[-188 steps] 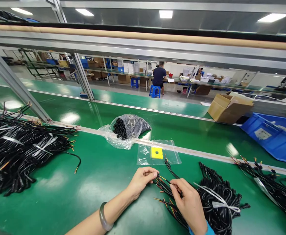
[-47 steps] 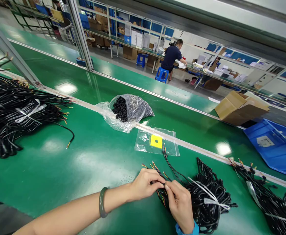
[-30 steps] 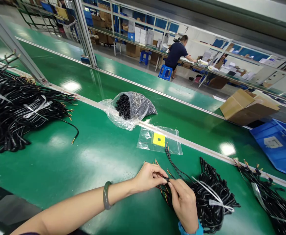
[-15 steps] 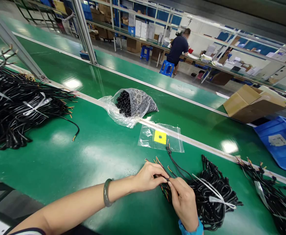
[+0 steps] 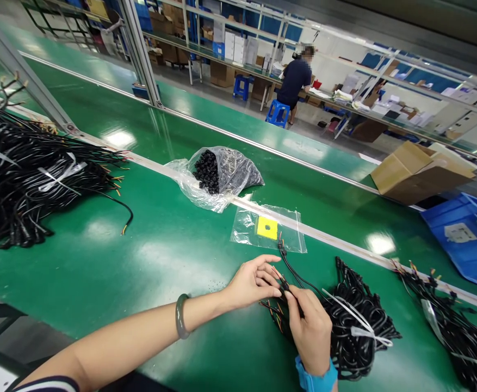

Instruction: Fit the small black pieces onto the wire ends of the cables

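My right hand (image 5: 310, 322) pinches a black cable (image 5: 286, 286) near its end, where thin coloured wires stick out past a small black piece. Beside that end is my left hand (image 5: 251, 282), its index finger raised and its fingers apart, the thumb tip close to the cable. Whether the left thumb touches it I cannot tell. Below my hands lie more cable ends (image 5: 278, 316) with orange and yellow wires. A tied bundle of black cables (image 5: 354, 321) sits right of my right hand, partly covered by it.
An open plastic bag (image 5: 225, 171) of small black parts lies ahead, near a clear zip bag with a yellow square (image 5: 267, 228). Cable heaps (image 5: 30, 179) fill the left side. A blue bin (image 5: 462, 234) and a cardboard box (image 5: 421, 171) stand right. A person (image 5: 295, 79) sits at the far bench.
My left hand has loosened, its index finger lifting away from the cable. The cable end with its wires now points up between my hands, held by the right one.
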`<state>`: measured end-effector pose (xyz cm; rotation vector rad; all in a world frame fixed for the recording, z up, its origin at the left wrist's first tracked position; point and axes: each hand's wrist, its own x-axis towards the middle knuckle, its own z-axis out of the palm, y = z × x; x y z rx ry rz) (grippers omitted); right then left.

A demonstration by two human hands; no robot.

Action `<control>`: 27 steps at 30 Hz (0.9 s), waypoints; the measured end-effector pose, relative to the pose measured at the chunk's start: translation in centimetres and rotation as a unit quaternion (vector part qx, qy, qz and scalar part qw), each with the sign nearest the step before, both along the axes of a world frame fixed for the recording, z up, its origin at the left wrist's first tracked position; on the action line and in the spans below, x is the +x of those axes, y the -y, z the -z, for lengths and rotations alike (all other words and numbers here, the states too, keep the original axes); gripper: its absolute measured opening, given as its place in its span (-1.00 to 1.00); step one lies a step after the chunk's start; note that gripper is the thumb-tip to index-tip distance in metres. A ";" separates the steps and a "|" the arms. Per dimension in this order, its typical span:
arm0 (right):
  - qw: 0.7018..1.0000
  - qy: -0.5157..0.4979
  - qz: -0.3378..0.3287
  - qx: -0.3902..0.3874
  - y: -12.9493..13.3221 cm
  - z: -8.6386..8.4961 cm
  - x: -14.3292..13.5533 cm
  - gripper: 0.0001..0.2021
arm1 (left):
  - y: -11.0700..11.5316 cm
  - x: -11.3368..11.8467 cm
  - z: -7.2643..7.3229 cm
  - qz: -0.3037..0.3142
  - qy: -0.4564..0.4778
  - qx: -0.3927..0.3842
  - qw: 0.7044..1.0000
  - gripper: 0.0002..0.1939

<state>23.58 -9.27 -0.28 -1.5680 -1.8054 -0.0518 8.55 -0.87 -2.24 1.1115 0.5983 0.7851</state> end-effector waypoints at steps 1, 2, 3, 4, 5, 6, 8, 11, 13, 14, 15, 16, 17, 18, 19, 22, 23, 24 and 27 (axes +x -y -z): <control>1.000 0.005 0.004 0.007 0.0 0.0 0.0 -0.87 | -0.1 -0.1 0.1 -0.003 0.009 -0.008 1.000 -0.29; 1.000 0.010 0.007 0.010 -0.1 0.1 0.0 -0.87 | -0.2 -0.1 0.1 -0.007 0.010 -0.011 1.000 -0.29; 1.000 0.015 0.009 0.010 -0.1 0.1 0.0 -0.87 | -0.3 -0.2 0.2 -0.012 0.008 -0.011 1.000 -0.32; 1.000 0.021 0.013 0.012 -0.1 0.1 0.0 -0.86 | -0.3 -0.3 0.3 -0.018 0.005 -0.010 1.000 -0.35; 0.999 0.030 0.019 0.014 -0.1 0.1 0.0 -0.85 | -0.4 -0.3 0.3 -0.025 0.004 -0.011 1.000 -0.37; 0.998 0.046 0.028 0.018 -0.1 0.0 0.0 -0.83 | -0.6 -0.4 0.3 -0.035 0.004 -0.012 0.999 -0.39; 0.993 0.103 0.063 0.017 -0.2 -0.4 0.0 -0.79 | -0.8 -0.5 0.2 -0.063 0.004 -0.018 0.998 -0.43; 0.973 0.184 0.138 -0.007 -0.5 -1.4 0.4 -0.71 | -1.4 -0.7 -0.1 -0.109 0.000 -0.035 0.993 -0.46; 0.967 0.183 0.177 -0.015 -1.0 -1.9 1.0 -0.66 | -1.7 -0.9 -0.2 -0.127 0.000 -0.052 0.991 -0.45; 0.967 0.173 0.185 -0.015 -1.3 -2.1 1.4 -0.65 | -1.8 -0.9 -0.3 -0.130 0.003 -0.059 0.990 -0.45; 0.968 0.163 0.188 -0.014 -1.6 -2.2 1.9 -0.64 | -1.9 -1.0 -0.3 -0.132 0.005 -0.064 0.989 -0.45; 0.970 0.156 0.187 -0.015 -1.9 -2.2 2.3 -0.64 | -2.0 -1.1 -0.3 -0.133 0.006 -0.064 0.989 -0.45; 0.972 0.155 0.177 -0.020 -2.1 -2.1 2.7 -0.65 | -2.0 -1.1 -0.2 -0.134 0.007 -0.063 0.989 -0.45; 0.974 0.158 0.160 -0.029 -2.2 -1.9 3.0 -0.65 | -2.1 -1.2 -0.2 -0.134 0.008 -0.060 0.989 -0.46; 0.976 0.166 0.137 -0.041 -2.3 -1.6 3.3 -0.66 | -2.1 -1.2 -0.1 -0.136 0.009 -0.058 0.989 -0.46; 0.969 0.222 0.069 -0.078 -2.0 -0.7 3.8 -0.66 | -2.3 -1.3 -0.1 -0.148 0.014 -0.048 0.988 -0.49; 0.964 0.248 0.059 -0.078 -1.9 -0.5 3.8 -0.65 | -2.3 -1.3 -0.1 -0.153 0.016 -0.045 0.987 -0.50; 0.958 0.271 0.058 -0.071 -1.7 -0.4 3.8 -0.63 | -2.4 -1.3 -0.1 -0.157 0.018 -0.042 0.986 -0.51; 0.951 0.298 0.072 -0.050 -1.4 -0.6 3.7 -0.62 | -2.6 -1.4 -0.1 -0.167 0.016 -0.037 0.985 -0.53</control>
